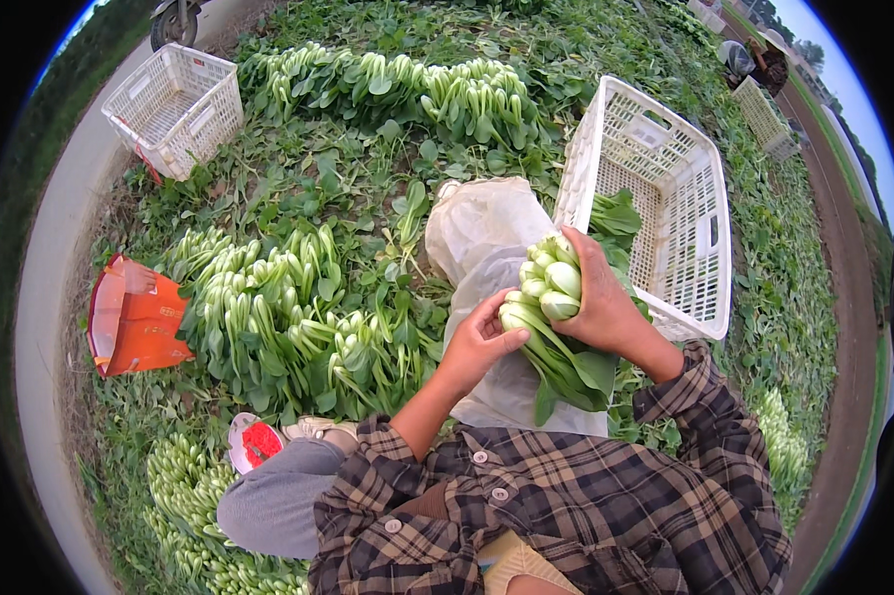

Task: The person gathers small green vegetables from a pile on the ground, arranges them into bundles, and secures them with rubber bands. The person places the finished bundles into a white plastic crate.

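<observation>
Over my lap I have a bunch of bok choy, pale green bases up and dark leaves hanging down. My right hand wraps round its right side, thumb across the stalks. My left hand grips the left side, with fingers and thumb at a stalk base. White plastic sheeting covers my leg beneath. Just right of the bunch, a white slatted crate stands tilted, with some leafy greens at its near left side. Rows of cut bok choy lie on the ground to my left.
Another white crate stands at the far left. An orange bag lies beside the rows, and a pale dish with red bits is by my knee. More bok choy lies ahead. At far right, a person is near another crate.
</observation>
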Motion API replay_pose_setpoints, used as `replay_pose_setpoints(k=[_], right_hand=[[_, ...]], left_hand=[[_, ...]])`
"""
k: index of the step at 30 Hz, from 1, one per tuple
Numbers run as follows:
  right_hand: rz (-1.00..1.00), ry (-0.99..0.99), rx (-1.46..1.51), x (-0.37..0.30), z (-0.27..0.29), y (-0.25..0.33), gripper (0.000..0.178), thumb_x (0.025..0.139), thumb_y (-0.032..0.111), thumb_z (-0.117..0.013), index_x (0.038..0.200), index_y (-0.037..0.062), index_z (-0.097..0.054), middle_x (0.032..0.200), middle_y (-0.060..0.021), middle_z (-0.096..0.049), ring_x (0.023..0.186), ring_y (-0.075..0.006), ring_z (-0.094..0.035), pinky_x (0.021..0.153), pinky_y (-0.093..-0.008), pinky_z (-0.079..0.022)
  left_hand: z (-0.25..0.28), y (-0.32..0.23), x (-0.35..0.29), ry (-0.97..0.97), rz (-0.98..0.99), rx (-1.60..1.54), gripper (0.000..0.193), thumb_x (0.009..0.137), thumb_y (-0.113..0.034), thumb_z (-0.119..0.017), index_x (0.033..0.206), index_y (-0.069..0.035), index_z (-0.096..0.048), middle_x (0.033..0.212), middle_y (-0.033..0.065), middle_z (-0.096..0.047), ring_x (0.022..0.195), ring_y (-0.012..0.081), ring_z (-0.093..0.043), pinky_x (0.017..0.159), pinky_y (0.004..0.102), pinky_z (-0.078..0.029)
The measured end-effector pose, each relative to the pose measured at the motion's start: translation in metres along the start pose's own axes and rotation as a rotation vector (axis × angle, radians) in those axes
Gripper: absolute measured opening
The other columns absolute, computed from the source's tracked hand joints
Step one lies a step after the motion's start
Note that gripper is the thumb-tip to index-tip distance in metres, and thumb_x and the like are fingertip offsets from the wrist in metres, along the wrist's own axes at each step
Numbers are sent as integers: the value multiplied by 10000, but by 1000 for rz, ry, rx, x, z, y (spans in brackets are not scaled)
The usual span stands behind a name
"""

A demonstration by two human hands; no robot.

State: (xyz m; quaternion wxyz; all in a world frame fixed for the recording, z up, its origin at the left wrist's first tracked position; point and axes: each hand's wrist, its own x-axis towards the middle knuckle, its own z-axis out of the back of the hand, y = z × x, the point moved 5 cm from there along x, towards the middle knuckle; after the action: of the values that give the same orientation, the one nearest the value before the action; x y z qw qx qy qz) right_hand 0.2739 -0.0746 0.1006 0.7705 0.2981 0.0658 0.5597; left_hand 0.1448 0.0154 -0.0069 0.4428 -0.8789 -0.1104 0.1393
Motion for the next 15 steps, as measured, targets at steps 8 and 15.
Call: replay_pose_setpoints(k=[8, 15], right_hand=[[-41, 246, 128, 13, 9, -1, 1057, 595, 184, -810, 1436, 24, -188, 1369, -235, -338, 1278, -377, -385, 1075, -397, -327], [194, 374, -10, 27, 15, 20, 1176, 516, 314, -897, 1425, 27, -208, 1358, -239, -347, 1230, -412, -416, 1025, -431, -366]], left_hand=[[-5, -14, 0, -39, -45, 337, 664, 814, -99, -734, 1371, -8, -386, 1217, 85, -535, 1010, 135, -580, 846, 251, -490], [-30, -7, -4, -157, -97, -146, 684, 820, -97, -729, 1344, -47, -293, 1172, 96, -460, 991, 167, -578, 803, 278, -526]])
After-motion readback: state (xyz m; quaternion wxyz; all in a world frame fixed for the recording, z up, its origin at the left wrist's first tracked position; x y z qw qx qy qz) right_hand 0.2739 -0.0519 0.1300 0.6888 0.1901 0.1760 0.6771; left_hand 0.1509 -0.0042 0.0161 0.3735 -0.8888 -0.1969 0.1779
